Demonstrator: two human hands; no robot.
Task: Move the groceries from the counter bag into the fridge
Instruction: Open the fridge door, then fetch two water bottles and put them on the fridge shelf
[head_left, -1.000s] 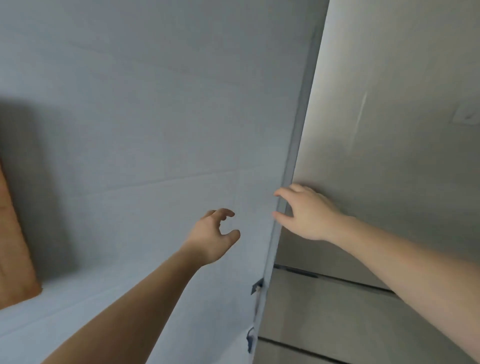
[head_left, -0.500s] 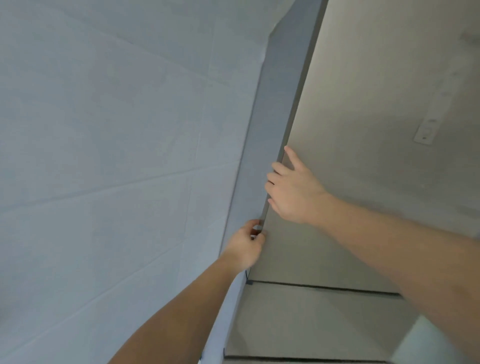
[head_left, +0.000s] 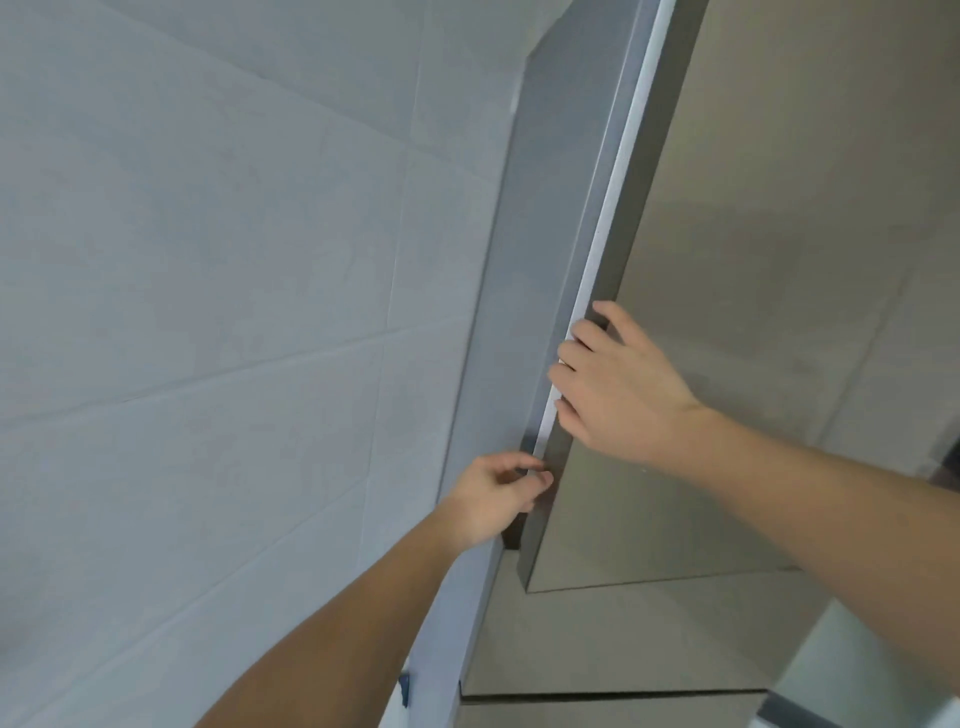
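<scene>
The grey fridge door (head_left: 753, 322) fills the right half of the view, swung slightly away from the fridge's side panel (head_left: 550, 234), with a white seal strip (head_left: 613, 197) showing along its edge. My right hand (head_left: 618, 384) curls its fingers around that door edge at mid height. My left hand (head_left: 498, 493) grips the same edge lower down, near the door's bottom corner. No groceries and no bag are in view.
A pale tiled wall (head_left: 218, 291) covers the whole left side, close to the fridge's side. Below the upper door lies a lower fridge door or drawer front (head_left: 623, 644). A small blue bit (head_left: 404, 686) sticks out near the bottom.
The fridge door has swung out a little from its body, exposing the white seal. My right hand's fingers now wrap around the edge. My left hand stays gripping near the lower corner.
</scene>
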